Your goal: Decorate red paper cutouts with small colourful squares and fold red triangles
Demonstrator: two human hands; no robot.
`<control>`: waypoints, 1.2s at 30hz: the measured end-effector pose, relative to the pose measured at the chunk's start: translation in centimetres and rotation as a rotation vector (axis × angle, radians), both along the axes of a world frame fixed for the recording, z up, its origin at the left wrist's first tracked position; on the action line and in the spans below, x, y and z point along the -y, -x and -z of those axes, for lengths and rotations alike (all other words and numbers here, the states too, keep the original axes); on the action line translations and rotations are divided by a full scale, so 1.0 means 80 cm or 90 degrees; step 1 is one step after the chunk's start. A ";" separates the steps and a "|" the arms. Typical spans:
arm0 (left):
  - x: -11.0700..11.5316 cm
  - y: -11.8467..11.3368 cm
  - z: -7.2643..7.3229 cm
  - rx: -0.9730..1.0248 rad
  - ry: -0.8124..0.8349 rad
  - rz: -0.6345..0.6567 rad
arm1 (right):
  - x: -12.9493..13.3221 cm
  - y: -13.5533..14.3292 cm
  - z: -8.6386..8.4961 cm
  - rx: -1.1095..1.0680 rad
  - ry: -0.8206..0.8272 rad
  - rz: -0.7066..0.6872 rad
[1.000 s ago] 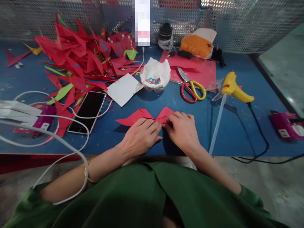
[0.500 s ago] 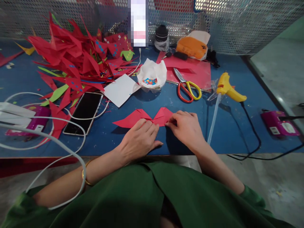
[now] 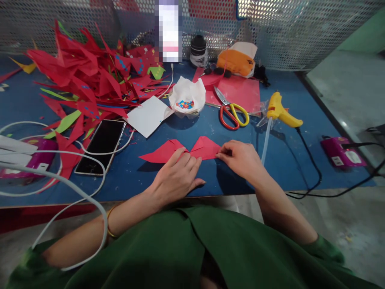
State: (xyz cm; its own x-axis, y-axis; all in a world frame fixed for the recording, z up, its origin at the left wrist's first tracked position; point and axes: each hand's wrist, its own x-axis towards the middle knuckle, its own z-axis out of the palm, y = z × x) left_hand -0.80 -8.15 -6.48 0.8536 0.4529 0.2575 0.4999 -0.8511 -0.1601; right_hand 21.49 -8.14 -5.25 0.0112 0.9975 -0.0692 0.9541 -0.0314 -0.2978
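Note:
A folded red paper shape (image 3: 205,147) with two wing-like halves lies on the blue table near its front edge. Across its lower middle rests my left hand (image 3: 177,175), laid nearly flat with fingers stretched forward, covering part of the fold and pressing the paper down. The thumb sticks out to the right, apart from the fingers. At the shape's right tip my right hand (image 3: 241,159) is closed, thumb and fingertips pinching the paper's edge. The exact grip is partly hidden by the curled fingers.
Behind the paper stand a white-lined bowl (image 3: 195,95) of small coloured bits, a white card (image 3: 148,117) and scissors (image 3: 230,112). A yellow glue gun (image 3: 281,110) lies right. Folded red papers (image 3: 99,68) pile up left, near a phone (image 3: 104,144) and looping white cable (image 3: 87,196).
My right hand has slid outward to the right along the paper's edge, uncovering more of the right wing. My left hand stays on the fold. The view has shifted slightly.

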 end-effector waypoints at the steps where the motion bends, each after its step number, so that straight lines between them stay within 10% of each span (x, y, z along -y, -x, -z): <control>1: 0.000 0.000 0.000 -0.002 -0.002 0.000 | 0.000 0.000 0.001 0.009 -0.003 -0.002; 36: -0.001 0.000 0.000 0.005 -0.021 -0.019 | -0.025 -0.055 -0.014 0.103 0.137 -0.010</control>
State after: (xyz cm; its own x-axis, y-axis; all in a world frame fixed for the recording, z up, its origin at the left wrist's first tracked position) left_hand -0.80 -8.06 -6.49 0.8377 0.4689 0.2800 0.5262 -0.8302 -0.1839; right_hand 25.92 -6.16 -4.15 0.0235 0.9601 -0.2788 0.9897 -0.0617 -0.1290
